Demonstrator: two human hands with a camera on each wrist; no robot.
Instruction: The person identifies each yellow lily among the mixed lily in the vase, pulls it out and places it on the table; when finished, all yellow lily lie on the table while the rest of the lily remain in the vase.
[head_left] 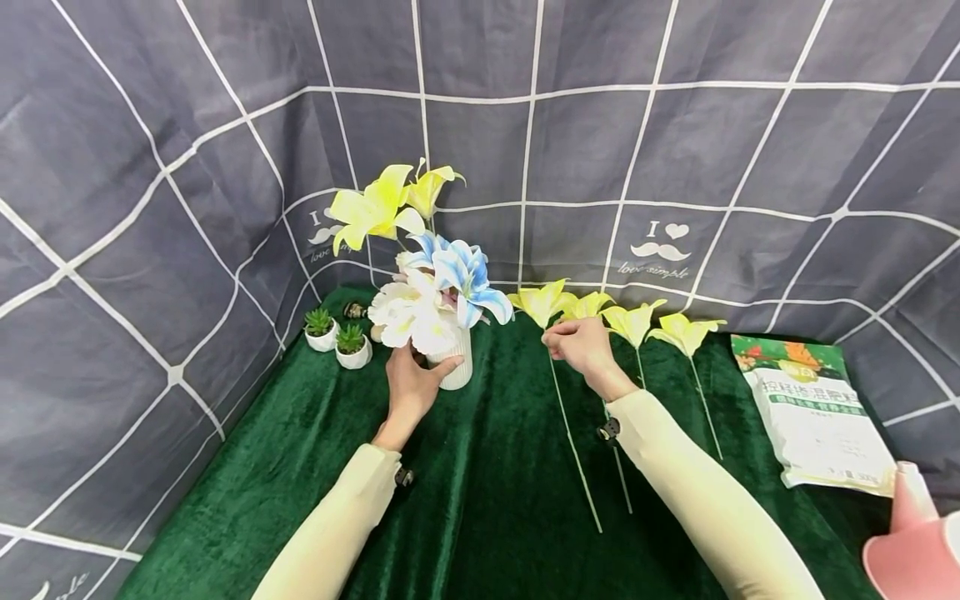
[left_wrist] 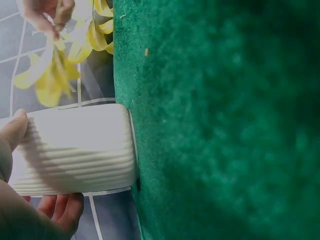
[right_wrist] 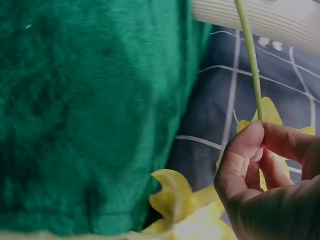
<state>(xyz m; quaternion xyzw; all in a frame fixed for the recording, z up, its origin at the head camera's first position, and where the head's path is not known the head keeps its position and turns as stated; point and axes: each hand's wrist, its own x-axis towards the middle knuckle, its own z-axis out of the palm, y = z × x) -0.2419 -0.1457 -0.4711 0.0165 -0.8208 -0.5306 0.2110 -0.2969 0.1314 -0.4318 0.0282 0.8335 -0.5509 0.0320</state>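
Observation:
My left hand (head_left: 414, 388) grips a white ribbed vase (head_left: 459, 367) that stands on the green cloth. In the left wrist view the thumb lies on one side of the vase (left_wrist: 80, 150) and the fingers curl round the other. White blooms (head_left: 411, 315), blue lilies (head_left: 467, 275) and tall yellow lilies (head_left: 375, 204) fill the vase. To its right, my right hand (head_left: 588, 352) pinches a yellow lily (head_left: 542, 303) just below its bloom. Thumb and forefinger meet on its green stem (right_wrist: 251, 62) in the right wrist view, and the long stem slants toward me.
Three more yellow lilies, one of them the rightmost lily (head_left: 686, 335), lie beside the right hand. A fertilizer bag (head_left: 817, 425) and a pink watering can (head_left: 915, 550) are at the right. Two small potted succulents (head_left: 354, 354) sit left of the vase. Grey gridded fabric (head_left: 480, 50) hangs behind.

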